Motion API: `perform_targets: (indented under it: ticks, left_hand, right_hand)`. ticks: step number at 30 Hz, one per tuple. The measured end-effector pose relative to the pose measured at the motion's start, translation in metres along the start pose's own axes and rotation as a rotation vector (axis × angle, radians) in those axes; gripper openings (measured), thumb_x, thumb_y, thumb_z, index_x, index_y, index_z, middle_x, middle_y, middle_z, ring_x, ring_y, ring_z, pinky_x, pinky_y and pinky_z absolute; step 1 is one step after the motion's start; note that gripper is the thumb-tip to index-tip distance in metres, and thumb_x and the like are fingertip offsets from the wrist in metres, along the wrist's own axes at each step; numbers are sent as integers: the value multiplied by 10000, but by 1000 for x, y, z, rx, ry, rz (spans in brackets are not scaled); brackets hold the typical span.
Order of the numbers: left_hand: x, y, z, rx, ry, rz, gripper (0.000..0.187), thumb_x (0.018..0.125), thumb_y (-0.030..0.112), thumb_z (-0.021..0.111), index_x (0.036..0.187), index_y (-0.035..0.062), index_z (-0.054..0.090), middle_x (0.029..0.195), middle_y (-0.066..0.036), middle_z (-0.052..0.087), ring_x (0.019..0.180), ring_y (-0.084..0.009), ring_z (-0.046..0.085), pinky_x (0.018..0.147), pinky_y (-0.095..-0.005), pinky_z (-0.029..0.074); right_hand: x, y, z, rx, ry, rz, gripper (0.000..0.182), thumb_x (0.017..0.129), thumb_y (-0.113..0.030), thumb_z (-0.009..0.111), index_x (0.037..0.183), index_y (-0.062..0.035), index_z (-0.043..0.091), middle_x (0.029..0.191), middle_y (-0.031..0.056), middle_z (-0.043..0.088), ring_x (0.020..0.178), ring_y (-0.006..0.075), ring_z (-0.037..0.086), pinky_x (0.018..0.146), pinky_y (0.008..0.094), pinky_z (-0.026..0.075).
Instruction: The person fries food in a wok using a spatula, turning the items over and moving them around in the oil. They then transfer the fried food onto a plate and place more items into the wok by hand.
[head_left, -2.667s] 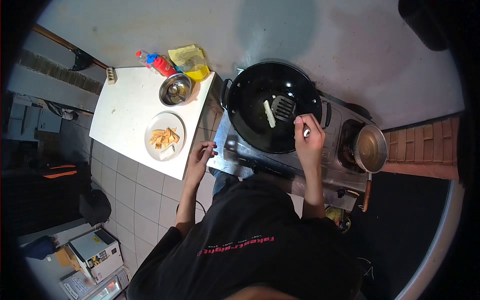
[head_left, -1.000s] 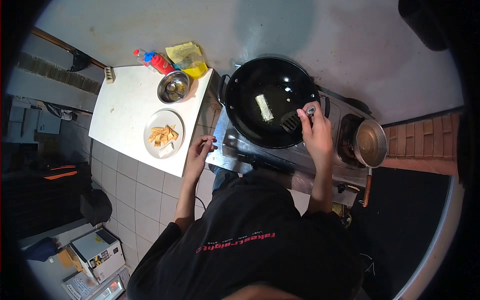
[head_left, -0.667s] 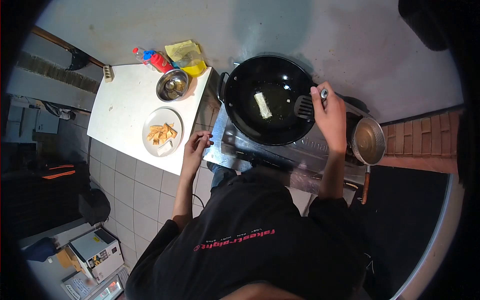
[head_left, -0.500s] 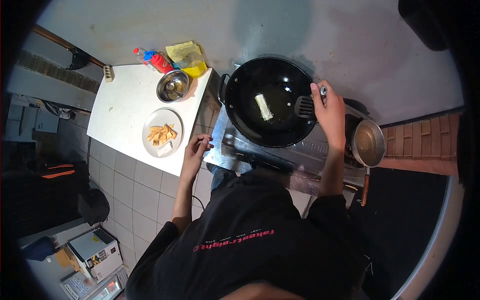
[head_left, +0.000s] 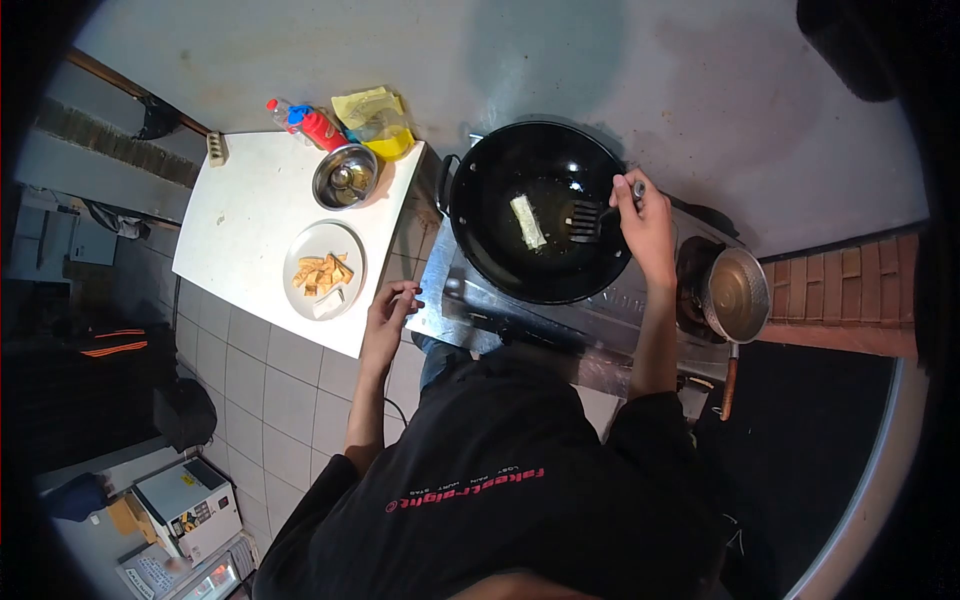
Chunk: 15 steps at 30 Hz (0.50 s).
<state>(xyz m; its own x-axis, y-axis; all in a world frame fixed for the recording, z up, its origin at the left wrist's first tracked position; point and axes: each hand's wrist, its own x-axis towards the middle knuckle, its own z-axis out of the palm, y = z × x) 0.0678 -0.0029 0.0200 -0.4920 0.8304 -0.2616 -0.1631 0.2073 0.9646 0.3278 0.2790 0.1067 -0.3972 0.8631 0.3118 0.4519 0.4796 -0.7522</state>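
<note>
My right hand (head_left: 647, 228) is closed on the handle of a black slotted spatula (head_left: 584, 221). The spatula's head is inside the black wok (head_left: 500, 270), just right of a pale, oblong piece of food (head_left: 527, 222) that lies in shiny oil. A tiny light crumb seems to lie against the spatula's slots. My left hand (head_left: 391, 305) hangs near the white table's edge with loosely bent fingers apart and nothing in them. Close to it, a plate (head_left: 296, 290) holds several golden-brown fried pieces (head_left: 323, 273) and a white item (head_left: 328, 304).
On the white table (head_left: 235, 225) stand a metal bowl (head_left: 327, 190) with a ladle, a red bottle (head_left: 322, 131) and a yellow bag (head_left: 395, 141). The wok rests on a gas stove (head_left: 590, 318). A saucepan (head_left: 737, 295) with a wooden handle sits at the stove's right.
My right hand has shifted slightly left and down. The spatula's head has moved left across the wok, nearer the pale food. My left hand has barely moved.
</note>
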Motion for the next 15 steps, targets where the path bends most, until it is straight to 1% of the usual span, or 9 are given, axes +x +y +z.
perform_targets:
  ticks: [2, 3, 5, 6, 8, 9, 11, 12, 15]
  left_hand:
    - [1, -1, -1, -14, -11, 4, 226, 991, 176, 548, 1125, 2, 603, 1052, -75, 635, 898, -137, 605, 841, -274, 481]
    - [2, 0, -1, -11, -12, 7, 226, 991, 176, 548, 1125, 2, 603, 1052, -75, 635, 898, -137, 605, 841, -274, 481]
    - [3, 2, -1, -18, -15, 0, 226, 991, 175, 547, 1124, 0, 603, 1050, -73, 634, 898, -134, 603, 839, -272, 481]
    - [3, 2, 0, -15, -16, 0, 226, 991, 175, 547, 1124, 0, 603, 1050, -73, 634, 898, -134, 603, 839, -272, 481]
    - [3, 3, 1, -10, -18, 8, 225, 992, 172, 546, 1124, -1, 602, 1047, -71, 632, 891, -131, 601, 837, -270, 480]
    - [3, 3, 1, -8, -21, 7, 225, 992, 172, 546, 1124, -1, 602, 1047, -71, 632, 891, -131, 601, 837, -270, 480]
    - [4, 2, 2, -8, -21, -8, 223, 991, 169, 547, 1124, -1, 601, 1044, -71, 633, 881, -127, 597, 834, -268, 479]
    - [5, 2, 3, -3, -24, -6, 223, 991, 169, 547, 1124, -1, 601, 1044, -71, 633, 881, -127, 597, 834, -268, 479]
    - [7, 2, 4, -9, -39, 5, 222, 992, 171, 545, 1121, 0, 601, 1044, -70, 632, 881, -128, 598, 831, -267, 478]
  right_hand:
    - [-2, 9, 3, 157, 13, 98, 301, 985, -231, 547, 790, -3, 519, 587, 44, 493, 517, 113, 412, 515, 309, 350]
    - [-4, 9, 3, 159, 16, 97, 301, 985, -231, 547, 790, -3, 519, 587, 44, 493, 517, 113, 412, 515, 309, 350]
    - [-8, 9, 2, 271, 37, 201, 303, 991, -231, 542, 774, -20, 525, 609, 10, 531, 549, 96, 438, 539, 280, 364]
    - [-9, 10, 1, 273, 38, 202, 303, 991, -231, 542, 774, -20, 525, 609, 10, 531, 549, 96, 438, 539, 280, 364]
    - [-11, 12, -2, 211, 35, 147, 268, 1010, -197, 501, 795, -42, 537, 685, -3, 582, 495, 38, 446, 471, 220, 357]
    - [-12, 12, -2, 212, 37, 150, 268, 1010, -197, 501, 795, -42, 537, 685, -3, 582, 495, 38, 446, 471, 220, 357]
    - [-14, 6, 1, 204, 82, 25, 270, 1009, -197, 501, 789, -44, 539, 687, -8, 585, 495, 35, 453, 469, 222, 357]
    - [-15, 1, 2, 207, 88, 26, 270, 1009, -197, 501, 789, -44, 539, 687, -8, 585, 495, 35, 453, 469, 222, 357]
    - [-17, -18, 5, 208, 82, 26, 240, 975, -179, 560, 795, -22, 532, 599, 24, 519, 524, 80, 435, 491, 255, 347]
